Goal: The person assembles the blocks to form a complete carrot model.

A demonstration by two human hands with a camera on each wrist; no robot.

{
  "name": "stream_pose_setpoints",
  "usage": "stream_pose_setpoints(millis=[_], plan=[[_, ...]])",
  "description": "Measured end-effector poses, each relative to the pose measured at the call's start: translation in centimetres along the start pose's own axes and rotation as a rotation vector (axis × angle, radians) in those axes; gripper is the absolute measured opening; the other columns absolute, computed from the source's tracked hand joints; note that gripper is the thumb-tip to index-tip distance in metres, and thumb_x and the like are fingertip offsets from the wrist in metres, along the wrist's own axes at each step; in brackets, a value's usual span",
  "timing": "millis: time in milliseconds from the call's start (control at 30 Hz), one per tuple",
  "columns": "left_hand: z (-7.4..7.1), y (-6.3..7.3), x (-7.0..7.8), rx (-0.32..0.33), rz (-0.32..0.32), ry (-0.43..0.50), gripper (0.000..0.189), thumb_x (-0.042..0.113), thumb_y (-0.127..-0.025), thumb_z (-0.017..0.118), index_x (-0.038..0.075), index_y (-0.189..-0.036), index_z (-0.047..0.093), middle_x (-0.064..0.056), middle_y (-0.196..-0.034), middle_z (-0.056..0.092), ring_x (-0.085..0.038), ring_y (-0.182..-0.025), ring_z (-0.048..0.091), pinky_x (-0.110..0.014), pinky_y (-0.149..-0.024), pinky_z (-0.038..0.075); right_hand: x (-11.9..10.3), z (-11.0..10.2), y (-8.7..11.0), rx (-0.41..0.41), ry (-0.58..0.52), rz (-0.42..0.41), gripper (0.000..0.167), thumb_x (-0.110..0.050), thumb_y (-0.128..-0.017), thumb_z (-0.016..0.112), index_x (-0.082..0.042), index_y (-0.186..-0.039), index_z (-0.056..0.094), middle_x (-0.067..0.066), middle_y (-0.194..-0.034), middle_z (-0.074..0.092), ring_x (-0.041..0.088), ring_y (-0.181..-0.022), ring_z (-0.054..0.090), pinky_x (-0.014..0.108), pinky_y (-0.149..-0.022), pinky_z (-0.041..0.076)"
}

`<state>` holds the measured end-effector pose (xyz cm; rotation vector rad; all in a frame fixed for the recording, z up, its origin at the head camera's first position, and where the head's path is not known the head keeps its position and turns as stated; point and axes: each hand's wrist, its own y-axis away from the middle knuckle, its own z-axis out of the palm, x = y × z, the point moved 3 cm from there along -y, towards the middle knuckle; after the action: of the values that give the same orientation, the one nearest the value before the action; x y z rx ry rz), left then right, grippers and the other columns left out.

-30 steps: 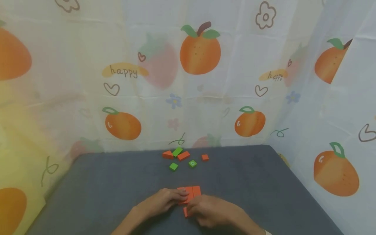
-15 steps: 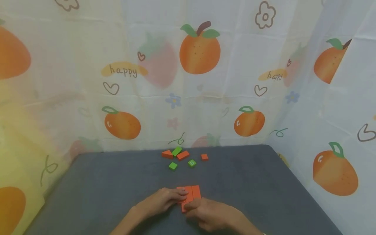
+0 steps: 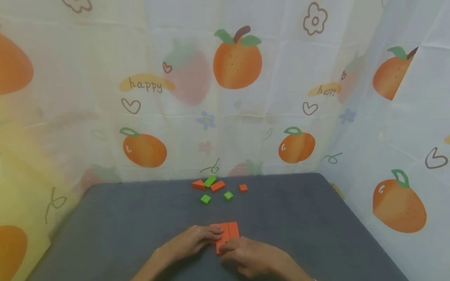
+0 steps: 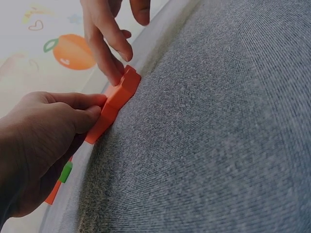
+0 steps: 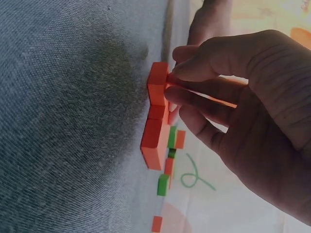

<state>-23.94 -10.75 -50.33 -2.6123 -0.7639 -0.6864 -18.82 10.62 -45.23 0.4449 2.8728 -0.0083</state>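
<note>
Flat orange blocks (image 3: 233,229) lie side by side on the dark table, forming a near-square slab. A smaller orange block (image 3: 219,247) adjoins the slab's near side. My left hand (image 3: 197,236) is at the slab's left part; in the left wrist view its thumb and forefinger pinch an orange block (image 4: 101,127) at the edge. From the right, my right hand (image 3: 251,255) reaches over the smaller block. Its fingertips touch that block's top in the left wrist view, with the thumb held away. The right wrist view shows the orange block (image 5: 158,82) right at these fingertips.
Toward the back of the dark table (image 3: 299,218) lie an orange wedge (image 3: 199,184), a green block (image 3: 210,181), an orange block (image 3: 217,186) and a small orange cube (image 3: 243,188). Nearer are a green block (image 3: 206,199) and one marked D (image 3: 228,195). A fruit-print curtain (image 3: 190,128) surrounds the table.
My right hand has brought the smaller orange block slightly left and up against the slab's near side. My left hand has stayed in place on the slab.
</note>
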Motion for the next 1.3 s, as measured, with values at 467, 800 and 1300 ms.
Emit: stream_pose_setpoints(millis=[467,800,1300], plan=[[-0.1,0.1,-0.2,0.02,0.031,0.007,0.033,0.008,-0.103,0.062,0.01,-0.135,0.071,-0.005,-0.142,0.068,-0.022,-0.137,0.063,-0.039,-0.109,0.056,9.3,-4.3,-0.2,0.196,-0.083,0.395,0.035,-0.002,-0.101,0.061,-0.003,-0.136,0.065,0.017,-0.143,0.063,0.036,-0.135,0.059,0.058,-0.113,0.048],[0.2,0.0,-0.2,0.015,0.006,0.027,0.032,0.012,-0.105,0.062,0.011,-0.136,0.071,-0.003,-0.142,0.069,-0.02,-0.138,0.062,-0.038,-0.111,0.055,17.7,-2.8,-0.8,0.263,-0.065,0.577,0.046,0.008,-0.097,0.05,0.01,-0.142,0.056,0.029,-0.15,0.053,0.046,-0.14,0.052,0.063,-0.113,0.046],[0.1,0.0,-0.2,-0.007,-0.039,0.036,0.033,0.013,-0.105,0.061,0.014,-0.137,0.07,0.001,-0.144,0.067,-0.019,-0.14,0.06,-0.038,-0.113,0.053,18.1,-1.5,1.0,0.265,0.005,0.632,0.039,0.002,-0.096,0.066,-0.002,-0.135,0.063,0.024,-0.127,0.064,0.043,-0.116,0.063,0.06,-0.094,0.055]])
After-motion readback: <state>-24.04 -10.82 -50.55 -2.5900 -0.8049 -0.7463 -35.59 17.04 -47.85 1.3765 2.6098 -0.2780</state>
